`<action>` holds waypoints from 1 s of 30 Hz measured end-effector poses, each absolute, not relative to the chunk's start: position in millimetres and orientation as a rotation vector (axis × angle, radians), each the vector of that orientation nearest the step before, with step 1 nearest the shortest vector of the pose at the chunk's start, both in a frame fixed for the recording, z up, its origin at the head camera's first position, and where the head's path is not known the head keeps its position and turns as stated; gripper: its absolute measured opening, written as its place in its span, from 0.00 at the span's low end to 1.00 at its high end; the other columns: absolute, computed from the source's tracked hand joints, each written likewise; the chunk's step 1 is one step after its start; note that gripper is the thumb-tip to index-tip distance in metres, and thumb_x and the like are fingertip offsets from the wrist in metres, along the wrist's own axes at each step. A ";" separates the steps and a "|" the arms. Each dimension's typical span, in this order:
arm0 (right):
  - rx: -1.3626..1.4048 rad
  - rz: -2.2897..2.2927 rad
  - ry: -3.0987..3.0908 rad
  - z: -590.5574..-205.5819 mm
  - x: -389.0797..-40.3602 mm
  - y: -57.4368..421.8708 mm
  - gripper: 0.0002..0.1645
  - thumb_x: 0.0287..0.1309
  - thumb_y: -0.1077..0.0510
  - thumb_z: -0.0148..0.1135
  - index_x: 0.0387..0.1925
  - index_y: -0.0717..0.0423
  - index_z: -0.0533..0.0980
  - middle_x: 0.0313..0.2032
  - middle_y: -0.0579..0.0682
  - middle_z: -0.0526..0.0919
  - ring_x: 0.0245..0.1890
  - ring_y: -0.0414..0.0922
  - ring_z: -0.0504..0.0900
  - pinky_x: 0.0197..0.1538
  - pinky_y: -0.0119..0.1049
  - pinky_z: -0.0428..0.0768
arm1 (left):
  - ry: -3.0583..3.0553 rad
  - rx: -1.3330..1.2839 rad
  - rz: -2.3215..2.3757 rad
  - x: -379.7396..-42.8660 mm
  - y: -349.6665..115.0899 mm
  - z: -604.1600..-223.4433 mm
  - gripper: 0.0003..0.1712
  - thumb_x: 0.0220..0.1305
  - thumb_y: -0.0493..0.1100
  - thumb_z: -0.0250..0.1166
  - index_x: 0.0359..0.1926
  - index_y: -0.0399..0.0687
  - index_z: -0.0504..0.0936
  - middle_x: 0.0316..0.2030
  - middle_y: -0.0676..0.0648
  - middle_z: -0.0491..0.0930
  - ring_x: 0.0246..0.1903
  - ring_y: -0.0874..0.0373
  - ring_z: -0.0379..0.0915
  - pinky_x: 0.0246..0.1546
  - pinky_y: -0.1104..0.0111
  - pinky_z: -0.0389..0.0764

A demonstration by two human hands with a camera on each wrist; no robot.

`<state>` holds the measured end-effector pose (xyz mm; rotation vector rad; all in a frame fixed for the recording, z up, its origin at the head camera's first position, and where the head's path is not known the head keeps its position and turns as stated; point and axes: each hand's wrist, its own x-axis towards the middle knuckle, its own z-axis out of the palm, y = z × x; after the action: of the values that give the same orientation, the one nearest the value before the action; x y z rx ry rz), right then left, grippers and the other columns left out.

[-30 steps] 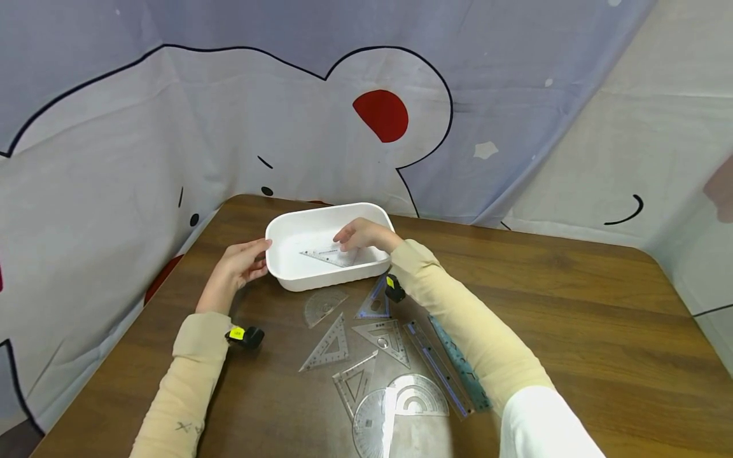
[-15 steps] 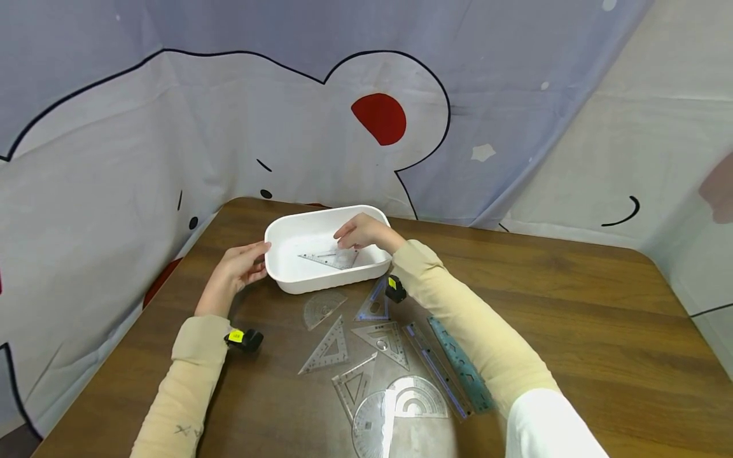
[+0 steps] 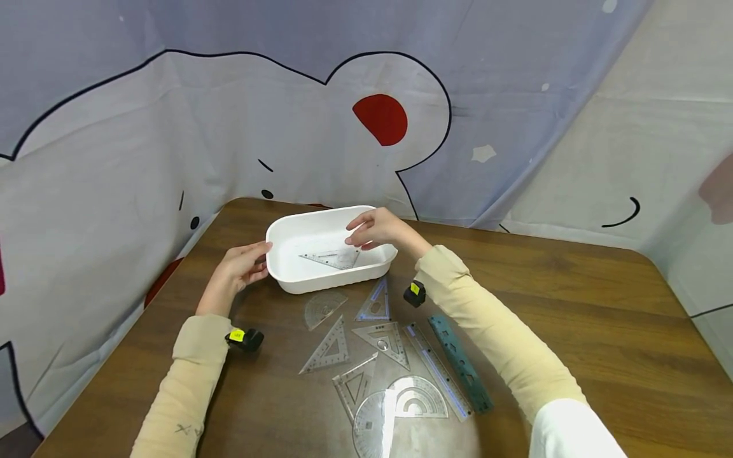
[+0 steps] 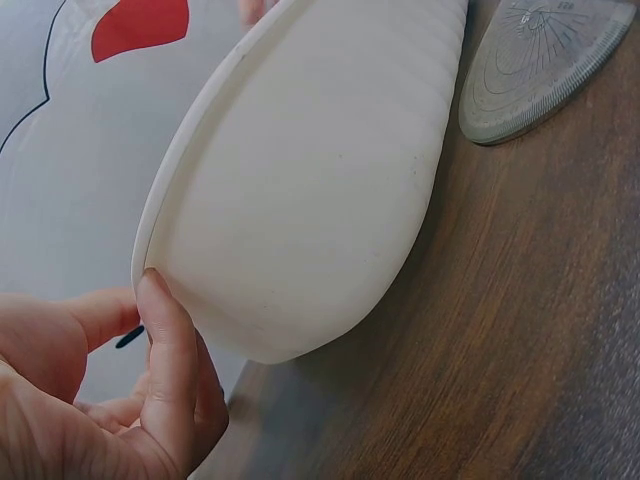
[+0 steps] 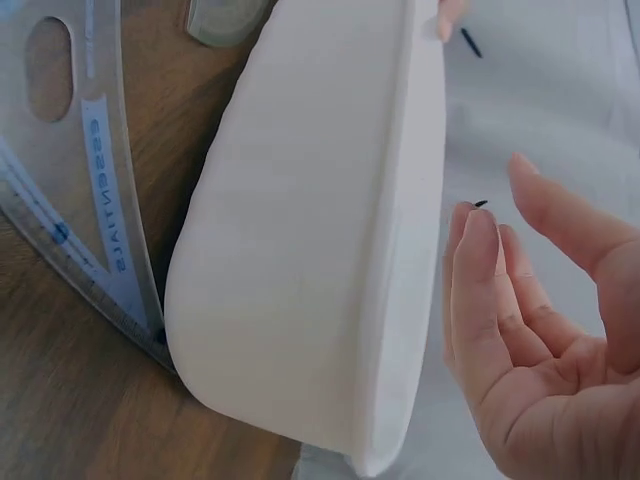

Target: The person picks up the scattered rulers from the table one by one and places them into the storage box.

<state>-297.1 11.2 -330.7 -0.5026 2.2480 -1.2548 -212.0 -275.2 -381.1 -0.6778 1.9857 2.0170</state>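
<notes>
A white plastic tub [image 3: 312,278] stands at the back of the table. My left hand [image 3: 237,264] pinches its left rim, with a fingertip pressed to the rim in the left wrist view. Inside lies a clear set square [image 3: 335,259]. Over the tub's right end hovers my right hand [image 3: 378,230], thumb and fingers apart with nothing between them, as the right wrist view confirms. In front of the tub lie a small clear protractor [image 3: 322,308] and a set square with blue strips [image 3: 375,304], its corner close to the tub wall [image 5: 270,250].
Nearer on the table [image 3: 572,305] are several clear set squares [image 3: 329,350], a half-round protractor [image 3: 420,397], a round protractor [image 3: 369,426], a clear ruler with a blue strip [image 3: 438,369] and a teal ruler [image 3: 460,362]. A patterned cloth [image 3: 275,121] hangs behind the table.
My right hand has moved up and to the right, away from the set square, which stays in the tub. My left hand keeps its place on the rim.
</notes>
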 end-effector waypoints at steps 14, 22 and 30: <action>-0.629 -1.222 2.286 -319.9 -252.9 41.9 0.27 0.49 0.58 0.73 0.52 0.61 0.76 0.41 0.57 0.87 0.34 0.46 0.85 0.38 0.41 0.87 | 2.005 -0.633 2.003 -214.5 -272.3 -381.0 0.37 0.69 0.49 0.58 0.73 0.43 0.57 0.31 0.55 0.73 0.23 0.70 0.71 0.25 0.82 0.80; -0.681 -1.212 2.216 -324.4 -228.3 54.5 0.26 0.46 0.61 0.74 0.49 0.62 0.77 0.35 0.52 0.87 0.26 0.41 0.84 0.31 0.43 0.86 | 1.990 -0.622 2.019 -215.8 -273.7 -381.3 0.38 0.68 0.49 0.58 0.73 0.43 0.56 0.32 0.55 0.72 0.23 0.70 0.71 0.25 0.82 0.80; -0.795 -1.152 2.141 -335.6 -204.4 70.6 0.27 0.46 0.63 0.74 0.49 0.67 0.77 0.37 0.57 0.86 0.33 0.43 0.86 0.39 0.33 0.85 | 1.975 -0.615 2.022 -215.5 -274.1 -382.0 0.38 0.68 0.49 0.58 0.73 0.43 0.55 0.32 0.54 0.72 0.23 0.69 0.71 0.26 0.82 0.81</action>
<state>-204.4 70.6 -335.6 -0.7946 2.1413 -1.1520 -215.5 -274.1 -382.0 -0.6148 1.9753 2.0223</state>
